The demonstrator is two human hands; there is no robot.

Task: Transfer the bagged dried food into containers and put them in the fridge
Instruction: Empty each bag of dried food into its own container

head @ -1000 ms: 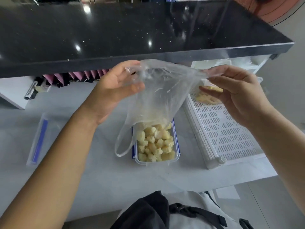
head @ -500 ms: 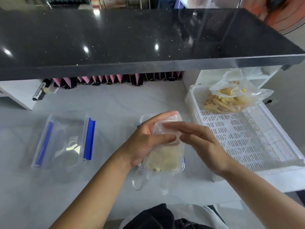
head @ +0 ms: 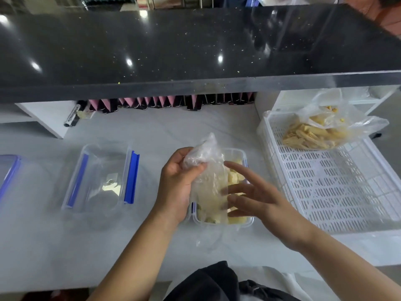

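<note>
Your left hand pinches one empty bag over one filled container mid-frame; your right hand is spread open.

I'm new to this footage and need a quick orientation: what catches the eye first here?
At centre, the left hand crumples an emptied bag over a container of pale chunks, the right hand open beside it. Far right, a full bag lies in a white basket.
</note>
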